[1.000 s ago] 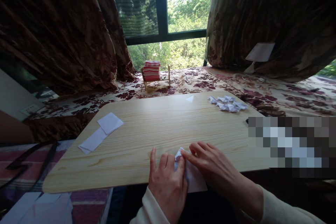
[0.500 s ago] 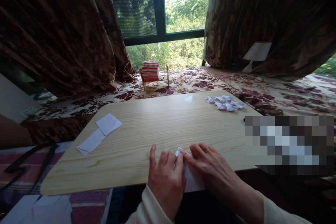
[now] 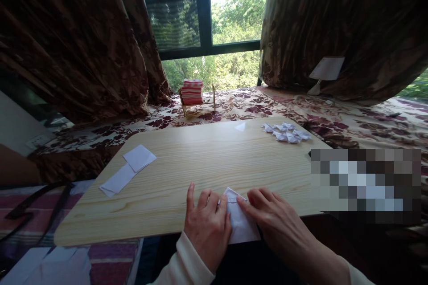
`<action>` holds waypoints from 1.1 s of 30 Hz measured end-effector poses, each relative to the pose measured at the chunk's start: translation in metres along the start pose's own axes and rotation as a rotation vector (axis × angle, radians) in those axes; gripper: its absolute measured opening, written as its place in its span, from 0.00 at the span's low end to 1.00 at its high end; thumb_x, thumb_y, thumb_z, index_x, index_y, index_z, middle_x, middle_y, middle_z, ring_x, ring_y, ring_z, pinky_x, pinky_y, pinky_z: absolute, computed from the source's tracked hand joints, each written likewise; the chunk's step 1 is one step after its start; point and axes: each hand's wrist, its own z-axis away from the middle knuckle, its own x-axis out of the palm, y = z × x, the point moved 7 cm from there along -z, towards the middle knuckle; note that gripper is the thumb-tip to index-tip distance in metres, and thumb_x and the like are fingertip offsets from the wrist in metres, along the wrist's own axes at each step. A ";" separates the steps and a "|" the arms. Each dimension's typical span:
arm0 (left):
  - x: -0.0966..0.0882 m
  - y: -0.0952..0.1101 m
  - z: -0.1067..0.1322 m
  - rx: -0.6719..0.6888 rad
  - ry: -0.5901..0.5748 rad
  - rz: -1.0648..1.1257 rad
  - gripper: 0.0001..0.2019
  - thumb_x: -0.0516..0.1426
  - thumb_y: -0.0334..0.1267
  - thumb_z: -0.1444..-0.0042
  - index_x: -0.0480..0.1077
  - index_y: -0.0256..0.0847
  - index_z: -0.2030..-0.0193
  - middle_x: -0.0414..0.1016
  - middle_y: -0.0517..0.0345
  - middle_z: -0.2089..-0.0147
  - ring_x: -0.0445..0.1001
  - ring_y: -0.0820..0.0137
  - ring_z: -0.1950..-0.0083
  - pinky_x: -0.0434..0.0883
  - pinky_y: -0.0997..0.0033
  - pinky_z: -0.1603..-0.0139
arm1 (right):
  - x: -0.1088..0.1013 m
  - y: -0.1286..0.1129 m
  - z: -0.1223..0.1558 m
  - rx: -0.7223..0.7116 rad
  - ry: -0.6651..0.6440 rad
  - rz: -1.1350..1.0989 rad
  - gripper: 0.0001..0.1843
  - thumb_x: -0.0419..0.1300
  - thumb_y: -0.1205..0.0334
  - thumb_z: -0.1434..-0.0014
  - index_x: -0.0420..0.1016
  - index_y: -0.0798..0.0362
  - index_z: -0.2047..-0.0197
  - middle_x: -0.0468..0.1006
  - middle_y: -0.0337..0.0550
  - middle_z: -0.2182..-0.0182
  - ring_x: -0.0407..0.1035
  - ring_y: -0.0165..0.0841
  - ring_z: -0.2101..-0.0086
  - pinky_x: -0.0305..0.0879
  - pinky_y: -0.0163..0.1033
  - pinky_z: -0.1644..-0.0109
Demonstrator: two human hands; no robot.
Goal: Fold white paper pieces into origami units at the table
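A partly folded sheet of white paper lies at the near edge of the table, its top narrowing to a point with a crease across it. My left hand holds its left edge with thumb and index finger, the little finger sticking up. From the other side my right hand presses its index finger on the paper near the crease, the other fingers curled. At the far right of the table sits a cluster of small folded white paper pieces. Flat white paper sheets overlap at the left.
The pale wood table stands before a flowered window seat. Farther back are a small rack with folded red-striped cloths and a white lamp. More paper lies at lower left. A blurred patch covers the right side.
My hands have moved slightly apart, my left hand shifting left. More of the paper's surface and its crease show between them.
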 end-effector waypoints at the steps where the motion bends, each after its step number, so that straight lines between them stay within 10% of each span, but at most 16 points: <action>1: 0.000 0.000 0.000 0.000 0.002 0.000 0.13 0.52 0.35 0.43 0.73 0.40 0.55 0.74 0.56 0.64 0.69 0.62 0.54 0.47 0.45 0.36 | -0.001 0.000 -0.001 0.002 -0.011 -0.003 0.18 0.61 0.72 0.45 0.71 0.50 0.51 0.72 0.43 0.64 0.64 0.36 0.65 0.57 0.40 0.63; 14: 0.002 0.001 -0.001 0.042 -0.018 -0.015 0.14 0.50 0.35 0.41 0.72 0.39 0.52 0.75 0.55 0.63 0.69 0.63 0.55 0.47 0.44 0.37 | -0.001 -0.023 -0.039 -0.094 0.045 0.170 0.04 0.58 0.73 0.45 0.73 0.57 0.66 0.72 0.46 0.67 0.63 0.38 0.65 0.57 0.42 0.66; 25: -0.003 -0.007 -0.006 0.019 -0.065 0.047 0.12 0.53 0.35 0.46 0.72 0.41 0.56 0.74 0.55 0.63 0.69 0.62 0.56 0.50 0.42 0.39 | -0.007 -0.012 0.001 -0.117 0.112 0.273 0.15 0.60 0.75 0.48 0.71 0.59 0.56 0.73 0.45 0.68 0.64 0.38 0.67 0.57 0.41 0.66; 33: 0.012 -0.023 -0.020 0.358 -0.144 0.195 0.19 0.51 0.30 0.47 0.69 0.46 0.49 0.75 0.58 0.49 0.68 0.65 0.45 0.47 0.51 0.36 | -0.017 0.016 -0.011 -0.114 0.089 0.081 0.18 0.56 0.77 0.49 0.74 0.50 0.57 0.73 0.42 0.67 0.64 0.35 0.67 0.55 0.39 0.64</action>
